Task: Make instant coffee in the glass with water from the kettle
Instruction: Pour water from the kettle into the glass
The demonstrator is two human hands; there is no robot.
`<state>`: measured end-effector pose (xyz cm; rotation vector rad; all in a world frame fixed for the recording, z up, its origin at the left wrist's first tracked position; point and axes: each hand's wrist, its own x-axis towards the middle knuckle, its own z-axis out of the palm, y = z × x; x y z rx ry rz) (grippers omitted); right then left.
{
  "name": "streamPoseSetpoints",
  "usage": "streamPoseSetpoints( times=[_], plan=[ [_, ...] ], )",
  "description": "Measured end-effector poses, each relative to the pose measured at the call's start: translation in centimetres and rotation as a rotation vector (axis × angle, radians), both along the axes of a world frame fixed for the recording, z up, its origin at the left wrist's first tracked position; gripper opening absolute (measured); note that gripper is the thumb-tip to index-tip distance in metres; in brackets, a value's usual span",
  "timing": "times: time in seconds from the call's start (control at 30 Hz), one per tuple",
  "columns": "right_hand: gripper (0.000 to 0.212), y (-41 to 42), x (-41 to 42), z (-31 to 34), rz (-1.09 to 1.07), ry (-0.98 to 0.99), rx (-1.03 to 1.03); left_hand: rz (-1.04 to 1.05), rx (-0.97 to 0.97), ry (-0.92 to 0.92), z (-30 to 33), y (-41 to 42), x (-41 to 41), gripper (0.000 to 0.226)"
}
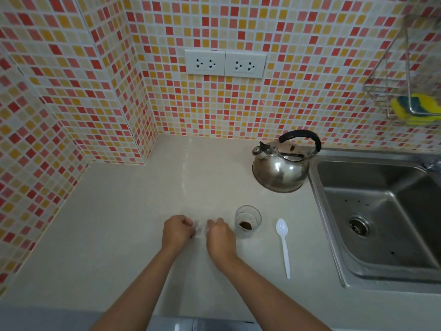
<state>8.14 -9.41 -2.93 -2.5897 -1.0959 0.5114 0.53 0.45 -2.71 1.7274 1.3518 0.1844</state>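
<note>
A small clear glass (pixel 248 220) stands on the pale counter with brown coffee powder at its bottom. Just left of it, my left hand (pixel 177 231) and my right hand (pixel 220 236) pinch a small clear plastic packet (pixel 201 227) between them, low over the counter. A steel kettle (pixel 280 166) with a black handle stands behind the glass, close to the sink, spout pointing left. To the right of the glass, a white plastic spoon (pixel 283 244) lies with its bowl toward the wall.
A steel sink (pixel 381 211) fills the right side. A wire rack with a yellow sponge (pixel 415 108) hangs on the tiled wall above it. Two double sockets (pixel 225 63) sit on the back wall. The tiled wall juts out at the left.
</note>
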Motion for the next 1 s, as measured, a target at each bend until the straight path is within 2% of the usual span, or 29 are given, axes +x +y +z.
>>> streamPoseSetpoints(
  times=[0.1,0.2,0.23,0.3,0.37,0.5,0.6,0.7,0.8,0.9,1.0],
  plan=[
    [0.011,-0.4,-0.6,0.7,0.108,-0.152,-0.077,-0.018,0.062,0.039,-0.3,-0.3,-0.2,0.013],
    [0.026,-0.8,-1.3,2.1,0.187,-0.309,-0.196,-0.042,0.111,0.034,-0.5,-0.6,-0.5,0.016],
    [0.024,-1.0,-1.5,2.3,0.199,-0.33,-0.204,-0.043,0.132,0.034,-0.5,-0.6,-0.5,0.016],
    [0.021,-1.5,-1.5,3.5,0.266,-0.239,-0.087,-0.024,0.167,0.005,-0.1,-0.5,-0.5,0.013],
    [0.029,-2.5,-1.5,4.8,0.272,-0.134,0.033,-0.019,0.172,-0.089,0.8,-0.1,0.0,0.009],
    [0.039,-7.2,1.1,9.3,0.094,-0.073,0.37,-0.106,0.227,-0.29,4.4,1.2,2.9,0.007],
    [0.044,-10.6,5.6,11.7,-0.074,-0.131,0.397,-0.193,0.241,-0.374,7.3,1.4,6.9,0.008],
    [0.05,-12.1,10.6,13.1,-0.174,-0.15,0.338,-0.323,0.266,-0.375,9.3,0.9,11.8,0.008],
    [0.046,-11.2,15.6,14.2,-0.209,-0.189,0.337,-0.439,0.338,-0.301,10.8,0.4,16.7,0.021],
    [0.053,-8.5,20.9,14.9,-0.186,-0.281,0.315,-0.495,0.378,-0.221,12.1,0.2,21.1,0.033],
    [0.06,-5.1,26.0,15.2,-0.11,-0.362,0.186,-0.561,0.392,-0.115,12.6,0.4,24.4,0.048]
  ],
)
